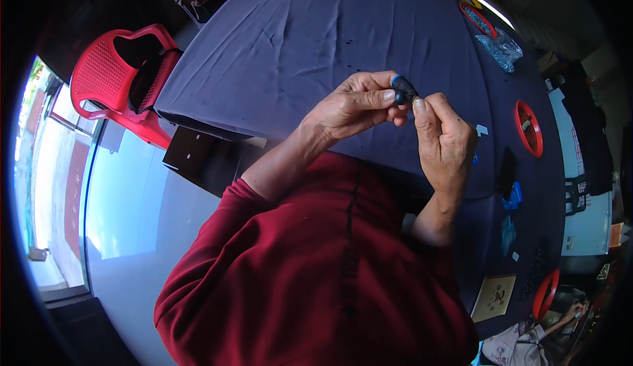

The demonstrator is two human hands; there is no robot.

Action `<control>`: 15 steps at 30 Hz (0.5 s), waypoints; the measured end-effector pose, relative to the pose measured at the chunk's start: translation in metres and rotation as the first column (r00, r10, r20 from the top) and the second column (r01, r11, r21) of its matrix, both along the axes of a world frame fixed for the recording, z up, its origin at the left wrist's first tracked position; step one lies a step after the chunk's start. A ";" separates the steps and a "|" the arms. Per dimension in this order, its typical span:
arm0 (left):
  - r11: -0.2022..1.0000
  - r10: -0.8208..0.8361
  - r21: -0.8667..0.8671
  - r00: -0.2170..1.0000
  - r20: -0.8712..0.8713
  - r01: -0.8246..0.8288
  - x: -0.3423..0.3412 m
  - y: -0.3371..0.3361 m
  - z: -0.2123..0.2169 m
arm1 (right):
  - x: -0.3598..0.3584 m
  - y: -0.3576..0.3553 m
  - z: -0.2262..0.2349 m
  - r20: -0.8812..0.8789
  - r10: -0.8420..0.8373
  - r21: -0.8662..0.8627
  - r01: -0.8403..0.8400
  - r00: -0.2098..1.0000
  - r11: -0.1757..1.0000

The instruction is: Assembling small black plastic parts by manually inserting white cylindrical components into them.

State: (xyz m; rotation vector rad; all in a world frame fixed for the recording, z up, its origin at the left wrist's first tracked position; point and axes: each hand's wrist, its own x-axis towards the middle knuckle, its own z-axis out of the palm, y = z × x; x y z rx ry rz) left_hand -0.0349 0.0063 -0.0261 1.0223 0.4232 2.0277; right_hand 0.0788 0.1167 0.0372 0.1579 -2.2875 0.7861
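Note:
Over the near part of the dark cloth-covered table, my two hands meet. My left hand (346,105) is closed, its thumb and fingers pinching a small dark round bead (399,97). A black finger sleeve with a blue edge (404,86) covers the tip of its index finger. Close against it is my right hand (445,138), thumb and index pressed together beside the bead. Whatever lies in that right pinch is too small to make out. Small white and blue bits (482,130) lie on the cloth beyond the right hand.
On the right of the table (264,56) stand a red oval dish (529,135), a red dish of blue pieces (476,20) and a plastic bag of blue beads (501,51). A red chair (105,72) is at left. Another person's hand (576,311) works at lower right.

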 end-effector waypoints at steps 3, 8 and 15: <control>1.000 0.000 -0.013 1.000 -0.014 0.000 -0.001 0.000 -0.002 | 0.000 -0.002 0.001 0.012 0.001 -0.013 -0.001 1.000 1.000; 0.999 0.046 -0.019 0.999 -0.003 -0.046 0.001 -0.002 0.003 | 0.000 -0.004 0.001 0.009 0.018 -0.050 -0.018 1.000 0.999; 1.000 -0.007 -0.008 1.000 0.027 0.007 0.002 -0.002 0.002 | -0.007 0.003 -0.010 0.031 -0.031 -0.090 0.033 0.999 0.995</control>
